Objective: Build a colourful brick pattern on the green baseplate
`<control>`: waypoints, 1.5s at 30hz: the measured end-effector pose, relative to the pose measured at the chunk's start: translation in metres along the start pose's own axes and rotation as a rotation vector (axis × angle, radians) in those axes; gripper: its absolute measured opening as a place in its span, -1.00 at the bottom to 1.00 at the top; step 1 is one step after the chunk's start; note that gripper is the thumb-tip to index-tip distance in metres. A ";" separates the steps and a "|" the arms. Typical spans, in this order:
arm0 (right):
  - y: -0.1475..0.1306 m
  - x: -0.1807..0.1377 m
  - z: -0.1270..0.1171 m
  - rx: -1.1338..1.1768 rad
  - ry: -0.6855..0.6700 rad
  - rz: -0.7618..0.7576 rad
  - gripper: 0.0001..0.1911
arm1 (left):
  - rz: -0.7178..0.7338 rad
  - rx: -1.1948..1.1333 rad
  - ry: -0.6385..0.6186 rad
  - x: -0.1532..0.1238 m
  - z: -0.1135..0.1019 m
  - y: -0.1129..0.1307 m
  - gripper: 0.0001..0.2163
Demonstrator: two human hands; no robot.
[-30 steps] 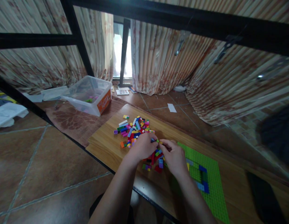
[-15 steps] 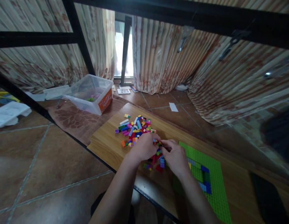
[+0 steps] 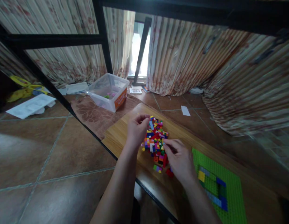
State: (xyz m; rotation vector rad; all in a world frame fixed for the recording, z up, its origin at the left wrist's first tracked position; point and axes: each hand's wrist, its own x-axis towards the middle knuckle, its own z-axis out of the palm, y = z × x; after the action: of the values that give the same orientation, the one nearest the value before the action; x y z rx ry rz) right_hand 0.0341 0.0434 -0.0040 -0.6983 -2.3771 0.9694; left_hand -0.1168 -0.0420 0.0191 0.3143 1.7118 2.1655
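While the left hand is at the far left edge of a pile of toy bricks on the bench, the right hand bends thumb and fingers at its right side. The hands are apart, the pile between them; whether either pinches a brick cannot be told. Right of the right hand lies a green board; beyond the left stands a clear tub.

Brick pile on table, left of baseplate; bin behind, left.
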 end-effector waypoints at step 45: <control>-0.030 0.018 0.028 0.481 0.298 0.296 -0.52 | -0.073 0.339 -0.439 -0.013 0.018 -0.007 -0.72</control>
State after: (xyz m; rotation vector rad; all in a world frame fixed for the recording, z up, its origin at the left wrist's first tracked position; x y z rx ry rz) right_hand -0.0044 0.0219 0.0045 -0.9369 -1.7206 1.3867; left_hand -0.0968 -0.0302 0.0171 0.7413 1.7815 1.5941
